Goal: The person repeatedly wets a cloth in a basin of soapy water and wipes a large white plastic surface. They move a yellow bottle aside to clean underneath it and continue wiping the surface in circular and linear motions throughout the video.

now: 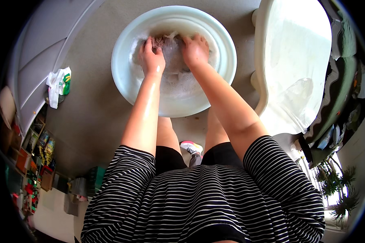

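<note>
A round, pale plastic basin (124, 88) stands on the floor in front of my knees, with cloudy water in it. Wet brown material (158, 42), which looks like cloth, lies toward the basin's far side. My left hand (153, 59) has its thumb and fingers around part of this material at the left. On the other side, my right hand (196, 50) reaches into the basin, palm down, fingers bent toward the far wall. Water and glare hide whether its fingertips grip anything. A lighter wet piece (172, 35) shows between the hands.
To the right stands a white table (292, 54) with a rounded edge and a clear plastic sheet (298, 97). A white and green plastic bag (59, 85) sits on the floor at left. A sneaker (191, 147) shows between my legs. Shelves with goods (42, 142) line the lower left.
</note>
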